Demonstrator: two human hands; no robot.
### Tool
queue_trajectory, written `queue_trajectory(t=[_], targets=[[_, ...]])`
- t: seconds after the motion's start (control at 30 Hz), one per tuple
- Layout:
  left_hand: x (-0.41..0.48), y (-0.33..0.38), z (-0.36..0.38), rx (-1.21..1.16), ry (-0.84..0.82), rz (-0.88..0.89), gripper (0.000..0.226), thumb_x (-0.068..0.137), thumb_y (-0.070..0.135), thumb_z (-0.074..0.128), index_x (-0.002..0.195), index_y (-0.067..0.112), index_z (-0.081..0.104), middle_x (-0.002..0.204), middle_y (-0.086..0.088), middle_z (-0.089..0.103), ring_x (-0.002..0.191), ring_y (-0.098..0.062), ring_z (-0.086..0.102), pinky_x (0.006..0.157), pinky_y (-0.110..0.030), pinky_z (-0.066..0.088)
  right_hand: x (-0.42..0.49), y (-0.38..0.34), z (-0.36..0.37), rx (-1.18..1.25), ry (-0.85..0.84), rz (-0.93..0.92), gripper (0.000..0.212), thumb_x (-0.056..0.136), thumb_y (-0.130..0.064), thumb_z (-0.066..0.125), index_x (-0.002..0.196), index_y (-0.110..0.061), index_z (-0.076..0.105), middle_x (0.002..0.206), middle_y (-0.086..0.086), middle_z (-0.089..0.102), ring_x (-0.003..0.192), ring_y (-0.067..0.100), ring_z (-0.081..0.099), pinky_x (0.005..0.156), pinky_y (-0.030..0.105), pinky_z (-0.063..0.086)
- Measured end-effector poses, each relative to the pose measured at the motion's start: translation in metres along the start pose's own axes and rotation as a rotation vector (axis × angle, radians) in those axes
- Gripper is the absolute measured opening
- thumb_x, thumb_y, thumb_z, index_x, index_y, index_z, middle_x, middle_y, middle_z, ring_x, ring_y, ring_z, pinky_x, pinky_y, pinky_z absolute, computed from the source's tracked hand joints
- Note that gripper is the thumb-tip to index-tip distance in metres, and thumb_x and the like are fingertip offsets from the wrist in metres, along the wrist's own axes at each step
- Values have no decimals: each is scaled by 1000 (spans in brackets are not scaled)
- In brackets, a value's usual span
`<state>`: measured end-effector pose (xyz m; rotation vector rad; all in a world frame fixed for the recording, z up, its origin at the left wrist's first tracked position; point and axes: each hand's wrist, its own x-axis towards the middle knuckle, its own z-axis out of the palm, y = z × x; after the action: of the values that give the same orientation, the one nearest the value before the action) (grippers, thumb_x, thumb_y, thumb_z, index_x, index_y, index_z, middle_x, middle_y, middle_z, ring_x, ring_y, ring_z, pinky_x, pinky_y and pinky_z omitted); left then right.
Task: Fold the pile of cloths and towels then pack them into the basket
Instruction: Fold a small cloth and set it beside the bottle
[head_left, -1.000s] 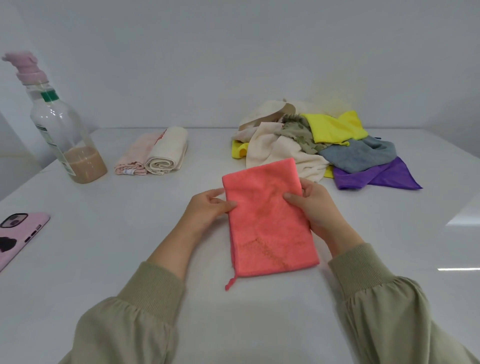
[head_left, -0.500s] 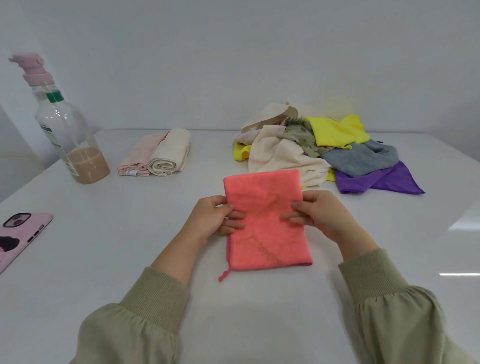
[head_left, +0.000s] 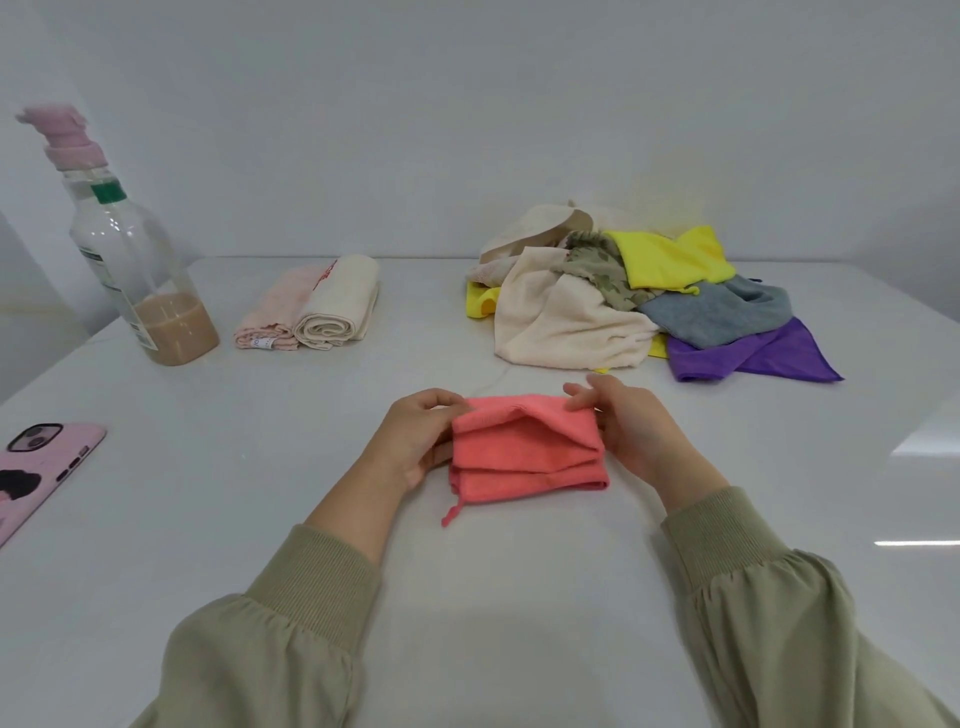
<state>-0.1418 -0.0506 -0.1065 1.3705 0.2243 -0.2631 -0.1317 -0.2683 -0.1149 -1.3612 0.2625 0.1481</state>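
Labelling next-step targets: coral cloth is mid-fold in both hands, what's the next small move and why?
Probably lay the raised far edge down onto the near edge and press flat. The coral cloth is only partly doubled: its top layer arches up between the left hand and right hand, each with a grip on one side, and the layers beneath look uneven.

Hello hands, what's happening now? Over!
Left hand and right hand both grip the pink cloth, half-folded. Unfolded pile waits behind. Nothing blocking.

Coral cloth (head_left: 524, 457) half-folded on white table (head_left: 208, 467), left hand (head_left: 415, 441) and right hand (head_left: 628, 431) gripping its ends.
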Motion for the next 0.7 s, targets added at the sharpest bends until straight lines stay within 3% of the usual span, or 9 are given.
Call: queue_trajectory(t=[0.1,0.23,0.3,0.4,0.5,0.63,0.7], targets=[[-1,-1,-3,55,-60,10,28,83,-17,54,86,11,57,64,0,60,43,-6,53,42,-18,47,-3,2,-3,-33,-34,-41,9,88,-2,61,92,-5,68,101,5,62,79,16,59,72,26,48],[-1,0,-4,84,-124,10,42,79,-24,49,96,13,58,75,-3,62,46,-7,54,42,-18,45,-6,-2,-8,-149,-137,-54,39,84,14,55,114,-9,64,101,5,57,61,11,52,54,19,47],[0,1,-5,81,-166,-5,45,79,-24,47,100,14,58,75,-3,61,46,-8,51,42,-18,43,-10,-5,-10,-209,-185,-52,48,81,21,51,115,-11,63,108,10,52,69,12,50,53,18,45],[0,4,-9,41,-245,-44,49,80,-25,43,106,13,57,75,-2,61,48,-9,52,45,-19,44,-15,-7,-10,-249,-226,-72,55,81,25,48,111,-18,63,143,2,34,102,2,53,61,18,47],[-2,8,-14,104,-316,-73,53,81,-26,41,111,14,57,88,-5,59,56,-10,55,47,-20,47,-17,-5,-11,-374,-266,-122,57,79,25,51,105,-24,67,157,-1,17,104,0,55,75,32,44],[-5,9,-17,451,-324,9,57,77,-22,54,110,24,62,107,-8,52,76,-14,55,55,-19,49,-20,-2,-7,-860,-167,-256,55,74,12,60,108,-31,68,158,-3,16,119,25,54,93,42,48],[-5,9,-19,753,-286,116,52,76,-11,64,109,29,64,101,-3,48,76,-12,54,62,-16,46,-22,0,-3,-989,-126,-297,54,75,8,59,115,-27,67,158,-6,16,123,23,50,92,34,47]])
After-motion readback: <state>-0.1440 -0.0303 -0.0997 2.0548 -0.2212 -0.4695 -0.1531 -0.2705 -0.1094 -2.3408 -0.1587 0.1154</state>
